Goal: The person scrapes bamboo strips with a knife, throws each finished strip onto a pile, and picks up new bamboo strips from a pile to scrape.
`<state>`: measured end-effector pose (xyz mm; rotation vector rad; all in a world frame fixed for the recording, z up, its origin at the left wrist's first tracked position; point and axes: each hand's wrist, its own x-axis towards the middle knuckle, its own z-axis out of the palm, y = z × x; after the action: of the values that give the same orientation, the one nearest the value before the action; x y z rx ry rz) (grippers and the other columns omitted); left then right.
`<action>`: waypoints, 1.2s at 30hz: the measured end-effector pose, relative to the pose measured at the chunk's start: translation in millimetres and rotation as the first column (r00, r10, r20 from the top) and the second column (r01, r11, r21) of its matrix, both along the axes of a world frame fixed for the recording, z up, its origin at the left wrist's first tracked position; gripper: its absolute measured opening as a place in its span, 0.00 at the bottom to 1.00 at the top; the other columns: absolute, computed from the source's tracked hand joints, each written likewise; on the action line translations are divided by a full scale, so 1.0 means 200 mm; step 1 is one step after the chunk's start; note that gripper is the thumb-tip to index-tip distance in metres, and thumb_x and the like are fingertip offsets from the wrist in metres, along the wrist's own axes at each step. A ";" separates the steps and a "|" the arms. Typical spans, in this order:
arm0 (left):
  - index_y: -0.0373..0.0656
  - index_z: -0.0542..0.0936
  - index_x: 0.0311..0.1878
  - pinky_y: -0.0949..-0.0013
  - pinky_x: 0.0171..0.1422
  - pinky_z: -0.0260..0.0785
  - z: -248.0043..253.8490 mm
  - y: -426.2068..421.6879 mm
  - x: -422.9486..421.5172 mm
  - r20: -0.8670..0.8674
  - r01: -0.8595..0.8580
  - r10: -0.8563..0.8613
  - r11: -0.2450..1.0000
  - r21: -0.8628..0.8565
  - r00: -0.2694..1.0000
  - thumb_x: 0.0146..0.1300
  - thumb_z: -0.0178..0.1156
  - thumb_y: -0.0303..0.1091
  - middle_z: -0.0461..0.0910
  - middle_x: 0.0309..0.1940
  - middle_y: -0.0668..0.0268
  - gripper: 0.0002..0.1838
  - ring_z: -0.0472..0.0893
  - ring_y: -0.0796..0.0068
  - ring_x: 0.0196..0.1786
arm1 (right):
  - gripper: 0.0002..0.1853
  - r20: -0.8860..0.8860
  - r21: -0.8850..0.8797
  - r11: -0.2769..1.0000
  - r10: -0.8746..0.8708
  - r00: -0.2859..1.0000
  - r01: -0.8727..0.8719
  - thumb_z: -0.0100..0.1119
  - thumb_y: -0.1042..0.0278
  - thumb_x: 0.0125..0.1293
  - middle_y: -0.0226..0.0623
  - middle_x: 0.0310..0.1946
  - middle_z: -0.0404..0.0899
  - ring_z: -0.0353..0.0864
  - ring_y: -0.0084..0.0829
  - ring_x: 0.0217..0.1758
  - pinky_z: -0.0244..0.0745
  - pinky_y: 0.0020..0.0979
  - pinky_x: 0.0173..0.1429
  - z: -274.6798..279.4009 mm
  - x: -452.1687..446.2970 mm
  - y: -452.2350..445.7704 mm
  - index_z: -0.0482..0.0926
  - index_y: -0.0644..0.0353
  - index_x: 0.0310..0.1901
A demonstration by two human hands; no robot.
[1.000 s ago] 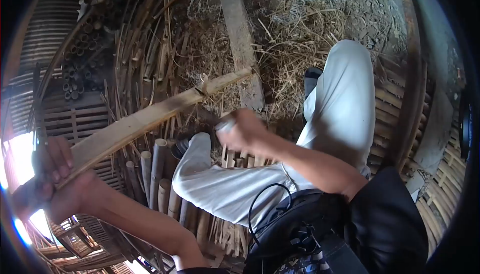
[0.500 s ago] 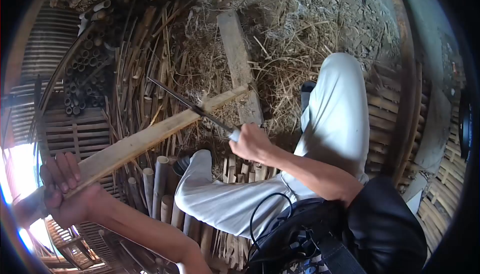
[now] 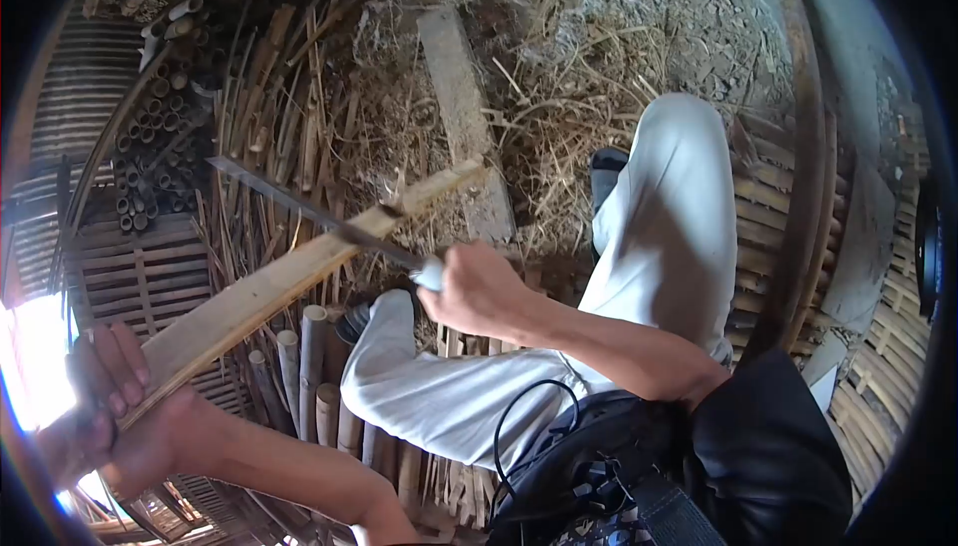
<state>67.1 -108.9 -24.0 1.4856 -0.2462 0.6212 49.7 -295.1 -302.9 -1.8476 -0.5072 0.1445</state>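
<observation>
A long pale strip of split bamboo (image 3: 235,291) slants from the lower left up to the middle of the head view. Wrapped around its near end is my left hand (image 3: 115,381), fingers closed. The strip's far end rests on a narrow board (image 3: 454,82) lying on the ground. My right hand (image 3: 484,291) is closed on the light-coloured handle of a long knife (image 3: 289,202). The knife's blade crosses the upper face of the strip, its tip pointing up and left. A small curled shaving (image 3: 399,187) stands up from the bamboo just beyond the blade.
Shavings and thin fibres (image 3: 569,127) litter the ground ahead. Bamboo tubes (image 3: 150,127) are stacked at the upper left, and upright cut pieces (image 3: 312,346) stand beside my bent legs (image 3: 669,207). Slatted bamboo (image 3: 768,237) lies at the right.
My right hand has drawn the knife down and left along the bamboo strip, closer to my left hand. My left hand keeps its hold, and the view has shifted slightly.
</observation>
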 end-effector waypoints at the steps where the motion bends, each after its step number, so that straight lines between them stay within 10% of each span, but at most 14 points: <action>1: 0.49 0.63 0.17 0.77 0.26 0.50 -0.01 -0.05 -0.01 0.005 -0.041 0.041 0.999 0.002 0.999 0.37 0.56 0.34 0.60 0.15 0.70 0.10 0.58 0.81 0.18 | 0.07 -0.092 0.030 1.000 0.005 0.996 -0.002 0.58 0.72 0.59 0.35 0.13 0.74 0.66 0.23 0.08 0.63 0.27 0.11 0.06 0.01 0.01 0.80 0.68 0.30; 3: 0.49 0.62 0.17 0.77 0.25 0.50 -0.02 -0.15 0.02 0.100 -0.201 0.198 0.980 0.015 0.975 0.37 0.55 0.34 0.59 0.15 0.70 0.10 0.57 0.81 0.18 | 0.08 -0.448 0.155 0.983 0.161 0.879 -0.101 0.57 0.71 0.61 0.37 0.14 0.75 0.69 0.24 0.10 0.64 0.29 0.11 0.09 0.05 -0.02 0.80 0.66 0.28; 6: 0.48 0.61 0.17 0.76 0.25 0.50 -0.04 -0.24 0.02 0.122 -0.200 0.197 0.980 0.009 0.973 0.38 0.54 0.33 0.58 0.15 0.69 0.10 0.56 0.80 0.18 | 0.09 -0.111 -0.397 0.915 -0.122 0.986 0.068 0.56 0.70 0.61 0.37 0.15 0.75 0.68 0.24 0.10 0.63 0.27 0.10 -0.48 0.01 -0.05 0.79 0.66 0.28; 14: 0.49 0.63 0.17 0.74 0.25 0.51 -0.01 -0.04 0.06 0.064 -0.166 0.168 0.985 -0.035 0.984 0.41 0.57 0.34 0.60 0.15 0.70 0.11 0.58 0.80 0.18 | 0.10 -0.107 0.030 0.998 -0.058 0.993 0.061 0.57 0.71 0.61 0.38 0.12 0.73 0.68 0.23 0.09 0.64 0.29 0.10 0.09 0.01 -0.05 0.77 0.69 0.26; 16: 0.50 0.63 0.17 0.74 0.25 0.51 -0.01 -0.07 0.07 0.051 -0.130 0.132 0.990 -0.046 0.990 0.41 0.59 0.35 0.61 0.15 0.71 0.12 0.58 0.81 0.18 | 0.10 -0.518 0.077 0.995 0.098 0.850 -0.067 0.56 0.68 0.62 0.44 0.14 0.75 0.73 0.29 0.10 0.70 0.38 0.15 0.04 0.04 -0.10 0.82 0.63 0.29; 18: 0.49 0.62 0.17 0.74 0.24 0.51 0.00 -0.11 0.07 -0.015 0.078 -0.078 0.997 0.002 0.997 0.41 0.57 0.34 0.60 0.15 0.71 0.12 0.57 0.80 0.18 | 0.11 -0.239 -0.285 0.959 -0.062 0.969 -0.008 0.54 0.67 0.64 0.37 0.12 0.71 0.68 0.26 0.09 0.62 0.34 0.11 -0.46 -0.01 -0.08 0.80 0.64 0.27; 19: 0.48 0.61 0.18 0.74 0.24 0.50 0.00 -0.19 0.09 0.072 -0.111 0.111 0.994 0.003 0.991 0.40 0.54 0.33 0.59 0.15 0.70 0.10 0.57 0.80 0.18 | 0.12 -0.183 -0.384 0.922 -0.113 0.977 0.035 0.54 0.67 0.65 0.34 0.11 0.69 0.65 0.24 0.08 0.58 0.32 0.10 -0.44 0.02 -0.10 0.79 0.65 0.26; 22: 0.47 0.59 0.19 0.75 0.23 0.49 -0.01 -0.20 0.16 0.122 -0.396 0.393 0.918 -0.001 0.911 0.38 0.49 0.31 0.56 0.15 0.69 0.08 0.56 0.78 0.18 | 0.11 -0.375 -0.272 0.962 -0.099 0.922 -0.007 0.55 0.68 0.64 0.35 0.13 0.72 0.66 0.23 0.09 0.57 0.29 0.09 -0.18 0.03 -0.15 0.80 0.67 0.29; 23: 0.47 0.59 0.19 0.75 0.22 0.49 0.01 -0.02 0.16 0.062 -0.052 0.050 0.998 0.031 0.997 0.37 0.49 0.31 0.56 0.15 0.69 0.08 0.55 0.78 0.18 | 0.10 -0.307 -0.180 0.983 -0.071 0.949 0.015 0.56 0.69 0.64 0.36 0.13 0.72 0.66 0.23 0.09 0.58 0.29 0.10 -0.11 0.02 -0.15 0.81 0.67 0.30; 28: 0.45 0.61 0.20 0.75 0.22 0.50 0.01 -0.11 0.21 0.058 -0.089 0.100 0.981 -0.171 0.993 0.38 0.50 0.30 0.56 0.15 0.70 0.08 0.55 0.79 0.18 | 0.09 -0.216 0.173 0.984 0.072 0.974 -0.034 0.61 0.69 0.62 0.39 0.17 0.79 0.75 0.27 0.13 0.71 0.30 0.17 0.37 0.07 -0.08 0.79 0.68 0.29; 32: 0.47 0.60 0.19 0.76 0.21 0.51 0.03 -0.34 0.30 0.101 -0.266 0.279 0.956 -0.124 0.955 0.41 0.50 0.28 0.56 0.14 0.70 0.08 0.56 0.79 0.17 | 0.15 -0.150 0.230 0.973 0.040 0.988 -0.005 0.64 0.61 0.64 0.36 0.15 0.77 0.74 0.25 0.12 0.69 0.29 0.17 0.56 0.13 -0.12 0.78 0.67 0.30; 36: 0.46 0.62 0.18 0.75 0.20 0.53 0.03 -0.23 0.39 0.150 -0.049 0.052 0.999 -0.023 0.987 0.45 0.50 0.25 0.58 0.13 0.70 0.08 0.57 0.79 0.14 | 0.25 -0.162 0.052 0.998 0.037 0.986 -0.028 0.58 0.48 0.69 0.35 0.13 0.76 0.74 0.27 0.11 0.71 0.30 0.16 0.31 0.13 -0.18 0.78 0.69 0.31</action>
<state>145.8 -155.6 -18.1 1.4322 -0.3191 0.7763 76.4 -330.8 -241.1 -1.7621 -0.4230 0.3003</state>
